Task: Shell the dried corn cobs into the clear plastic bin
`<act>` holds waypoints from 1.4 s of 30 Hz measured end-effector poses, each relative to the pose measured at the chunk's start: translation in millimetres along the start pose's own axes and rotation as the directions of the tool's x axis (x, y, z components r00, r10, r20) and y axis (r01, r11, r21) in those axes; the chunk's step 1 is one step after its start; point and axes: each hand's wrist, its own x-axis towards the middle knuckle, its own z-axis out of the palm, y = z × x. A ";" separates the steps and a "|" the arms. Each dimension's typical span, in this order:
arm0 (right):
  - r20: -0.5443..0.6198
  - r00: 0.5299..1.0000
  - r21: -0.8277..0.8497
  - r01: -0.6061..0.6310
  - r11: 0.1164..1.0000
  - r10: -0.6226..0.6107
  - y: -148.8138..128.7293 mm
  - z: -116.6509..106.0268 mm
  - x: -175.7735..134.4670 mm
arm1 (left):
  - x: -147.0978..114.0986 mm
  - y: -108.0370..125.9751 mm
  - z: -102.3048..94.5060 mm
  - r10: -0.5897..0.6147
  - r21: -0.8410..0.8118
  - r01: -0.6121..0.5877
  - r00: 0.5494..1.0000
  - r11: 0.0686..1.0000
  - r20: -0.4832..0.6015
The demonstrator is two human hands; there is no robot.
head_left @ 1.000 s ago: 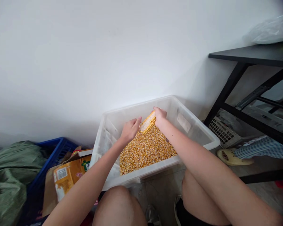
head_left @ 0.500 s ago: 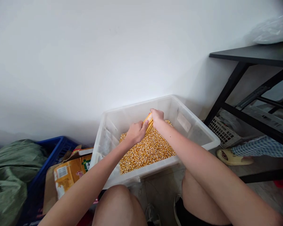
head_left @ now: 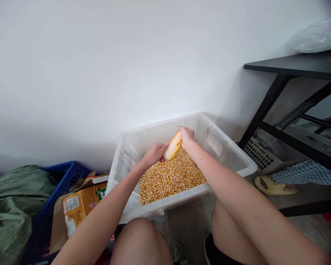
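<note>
A corn cob (head_left: 173,147) is held at a slant above loose yellow corn kernels (head_left: 171,180) in a translucent white plastic bin (head_left: 162,210). A broad pale strip bare of kernels runs along the cob, with yellow rows on both sides. My right hand (head_left: 187,135) is closed round its upper end, the fingers partly hidden. At the lower left end, my left hand (head_left: 155,153) is closed on the cob with thumb and fingertips.
Left of the bin lie an orange printed carton (head_left: 81,206), a blue crate (head_left: 68,173) and green cloth (head_left: 19,198). A black table (head_left: 292,66) stands at right, with a white basket (head_left: 262,156) and another person's foot in a yellow clog (head_left: 274,186) beneath.
My left hand has shifted slightly left and down to the cob's lower end, uncovering more of the bare strip. The cob has turned so this strip faces me. My right hand still holds the top.
</note>
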 end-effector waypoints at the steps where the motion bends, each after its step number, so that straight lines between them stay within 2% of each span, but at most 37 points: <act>1: -0.022 1.000 0.008 0.005 1.000 -0.005 -0.4 -2.1 4.2 | 0.0 -0.8 -1.4 -0.010 -0.014 0.011 1.000 1.000 0.017; 6: -0.068 0.997 0.033 0.026 0.999 -0.024 -3.7 -9.3 9.2 | -5.6 8.0 -1.8 -0.084 -0.065 0.085 0.996 0.994 0.025; 9: -0.046 0.999 0.030 0.021 0.999 -0.019 -5.9 -5.1 -0.7 | -12.6 21.2 4.0 0.007 0.033 -0.005 0.996 0.999 -0.085; 12: 0.032 0.999 0.028 0.002 1.000 -0.002 -5.8 6.0 -17.2 | -17.4 30.6 10.6 0.095 0.170 -0.065 0.980 0.983 -0.175; 15: 0.105 0.994 0.017 -0.033 0.999 0.031 -5.4 15.7 -34.5 | -17.2 30.2 12.7 0.075 0.240 -0.022 0.974 0.971 -0.213; 18: 0.196 0.973 0.003 -0.122 0.993 0.119 -8.0 17.7 -47.0 | -14.0 23.2 11.0 0.051 0.304 0.011 0.979 0.953 -0.195; 20: 0.242 0.949 -0.014 -0.203 0.979 0.200 -10.9 15.5 -51.2 | -12.3 18.7 10.6 0.081 0.365 -0.019 0.984 0.931 -0.155; 23: 0.222 0.943 -0.031 -0.249 0.968 0.249 -13.3 12.0 -51.7 | -11.9 15.8 13.2 0.145 0.407 -0.089 0.984 0.909 -0.108; 27: 0.201 0.957 -0.003 -0.214 0.977 0.210 -10.6 11.9 -48.5 | -14.1 17.0 17.8 0.198 0.414 -0.139 0.975 0.900 -0.103; 33: 0.184 0.972 0.023 -0.152 0.988 0.145 -6.6 13.8 -48.3 | -14.9 16.4 20.7 0.203 0.437 -0.125 0.970 0.890 -0.135; 42: 0.140 0.983 -0.039 -0.113 0.993 0.117 -3.0 14.0 -43.1 | -15.6 15.8 22.4 0.219 0.416 -0.137 0.963 0.899 -0.157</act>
